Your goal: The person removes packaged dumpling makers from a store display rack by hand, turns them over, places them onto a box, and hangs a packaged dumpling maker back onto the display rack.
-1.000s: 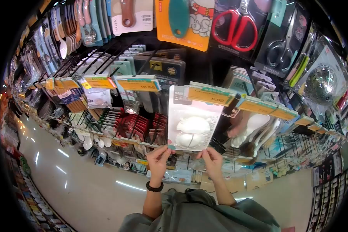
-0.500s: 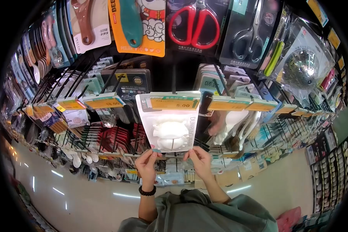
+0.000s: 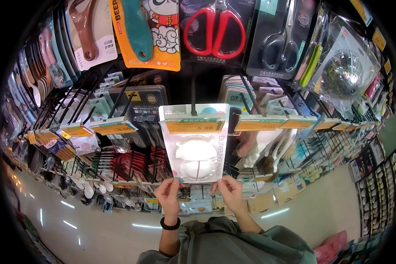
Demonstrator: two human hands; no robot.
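Observation:
A white carded pack [image 3: 194, 155] with a white dumpling mould hangs on a display hook behind an orange price tag [image 3: 192, 126] reading 5.00. My left hand [image 3: 168, 193] pinches the pack's lower left corner. My right hand [image 3: 228, 192] pinches its lower right corner. A black bead bracelet sits on my left wrist. The pack's top edge is partly hidden by the price tag.
Rows of hooks hold kitchen goods: red-handled scissors [image 3: 213, 27], grey scissors [image 3: 276, 42], an orange peeler card [image 3: 147, 31], a metal strainer [image 3: 341, 75], red packs [image 3: 136, 160]. More orange price tags [image 3: 272, 123] line the rail. A shiny aisle floor [image 3: 97, 229] runs left.
The view has shifted, so the pack now sits near the frame's centre and hangs straighter. Both hands have kept their pinch on its lower corners.

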